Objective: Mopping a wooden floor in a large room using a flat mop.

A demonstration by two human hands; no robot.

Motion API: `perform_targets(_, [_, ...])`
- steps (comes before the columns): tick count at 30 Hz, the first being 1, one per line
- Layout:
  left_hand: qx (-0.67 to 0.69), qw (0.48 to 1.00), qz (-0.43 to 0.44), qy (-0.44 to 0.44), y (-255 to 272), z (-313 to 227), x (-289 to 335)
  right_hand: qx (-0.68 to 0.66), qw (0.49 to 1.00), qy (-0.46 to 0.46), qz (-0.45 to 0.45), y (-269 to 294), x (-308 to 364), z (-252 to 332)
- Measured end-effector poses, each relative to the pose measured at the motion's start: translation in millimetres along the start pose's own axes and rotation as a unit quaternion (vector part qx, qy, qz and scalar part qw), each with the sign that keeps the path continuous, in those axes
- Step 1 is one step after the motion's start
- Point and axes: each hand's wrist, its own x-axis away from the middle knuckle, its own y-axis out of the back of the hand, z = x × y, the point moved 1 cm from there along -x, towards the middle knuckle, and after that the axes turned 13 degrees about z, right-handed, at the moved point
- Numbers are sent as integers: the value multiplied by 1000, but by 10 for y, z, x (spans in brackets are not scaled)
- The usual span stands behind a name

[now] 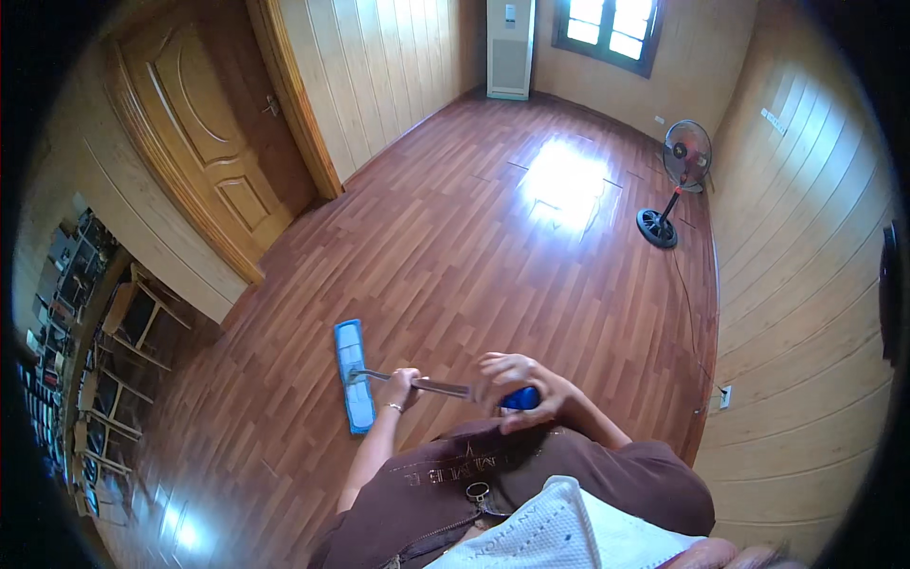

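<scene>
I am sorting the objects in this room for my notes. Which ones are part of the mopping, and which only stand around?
In use:
- flat mop with blue pad
- left hand on its metal handle
- right hand over the blue handle end
- wooden floor

Standing about:
- pedestal fan
- wooden door
- window
- tall white unit

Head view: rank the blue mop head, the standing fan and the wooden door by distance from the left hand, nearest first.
1. Blue mop head, on the floor just left of the left hand.
2. Wooden door, up-left.
3. Standing fan, far right corner.
</scene>
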Motion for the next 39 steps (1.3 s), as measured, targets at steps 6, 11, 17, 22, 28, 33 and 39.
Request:
perform_targets(6, [95,992,-64,61,-99,1042,536,-92,994,-15,51,-376,-281,-570])
perform_targets(11, [-18,988,-101,114,-53,976,802,-136,988,-53,49,-423,-236,-739])
perform_targets(17, [3,976,-138,170,-167,529,789,-169,980,-85,66,-55,-72,-673])
perform_targets(22, [59,986,-4,155,-146,160,416,-148,982,-105,46,367,214,-506])
perform_targets(28, [45,997,58,24,-300,-290,-252,-32,997,-76,-6,868,478,35])
perform_targets(33, [40,972,222,-71,-469,-1154,-846,75,995,-59,-19,1014,718,909])
perform_targets(39, [103,930,261,-238,-427,-2294,-1413,272,958,-90,-17,907,694,1775])
